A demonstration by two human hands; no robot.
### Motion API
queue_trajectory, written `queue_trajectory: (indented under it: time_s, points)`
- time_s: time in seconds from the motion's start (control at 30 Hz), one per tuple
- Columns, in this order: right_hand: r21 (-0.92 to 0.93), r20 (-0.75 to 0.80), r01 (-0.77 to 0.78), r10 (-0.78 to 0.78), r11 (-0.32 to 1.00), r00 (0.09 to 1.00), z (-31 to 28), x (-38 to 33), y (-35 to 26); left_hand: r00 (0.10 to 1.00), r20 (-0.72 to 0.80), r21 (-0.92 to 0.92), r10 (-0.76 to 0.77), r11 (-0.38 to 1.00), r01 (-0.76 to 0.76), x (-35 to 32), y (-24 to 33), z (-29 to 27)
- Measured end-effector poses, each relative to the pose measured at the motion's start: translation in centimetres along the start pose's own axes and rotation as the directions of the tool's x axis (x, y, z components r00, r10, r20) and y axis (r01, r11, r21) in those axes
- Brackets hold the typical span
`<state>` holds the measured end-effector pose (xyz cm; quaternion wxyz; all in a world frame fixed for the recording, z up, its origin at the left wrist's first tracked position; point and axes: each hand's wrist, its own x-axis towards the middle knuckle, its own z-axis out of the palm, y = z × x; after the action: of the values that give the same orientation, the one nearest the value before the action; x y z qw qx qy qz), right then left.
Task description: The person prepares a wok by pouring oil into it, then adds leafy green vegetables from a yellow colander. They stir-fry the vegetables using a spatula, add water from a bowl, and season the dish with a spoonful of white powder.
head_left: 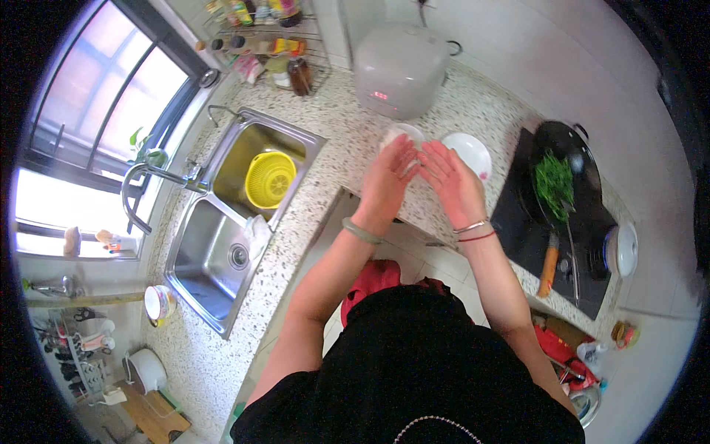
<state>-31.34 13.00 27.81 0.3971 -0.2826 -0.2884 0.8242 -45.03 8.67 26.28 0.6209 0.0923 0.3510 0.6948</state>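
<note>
A small white bowl [403,135] stands on the speckled desk [473,111] just in front of the grey rice cooker [398,70], and the left hand [388,177] lies over its near rim, fingers stretched almost flat and close together, gripping nothing that can be seen. The right hand [452,181] is likewise spread open just beside it, fingertips near the left hand's, with the edge of a white plate [470,152] showing right behind it; whether it touches the plate cannot be told. Toward the desk's right edge a black wok [566,174] of green vegetables sits on a dark cooktop [525,237]. To the left, a yellow colander [270,177] rests in the steel sink [214,251]. At the back corner, a wire rack [262,41] holds bottles and jars with coloured labels.
</note>
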Motion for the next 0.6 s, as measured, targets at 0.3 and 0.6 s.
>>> queue_trajectory:
  time_s: [0.3, 0.6]
  points:
    - [0.182, 0.106, -0.272, 0.256, 0.945, 0.961, 13.5, 17.3, 10.8, 0.961, -0.193, -0.194, 0.198, 0.952, -0.235, 7.7, 16.6, -13.5]
    - [0.174, -0.002, -0.266, 0.27, 0.948, 0.963, 19.5, 31.7, 18.7, 0.903, -0.33, -0.059, 0.274, 0.949, -0.309, 18.4, 25.0, -21.3]
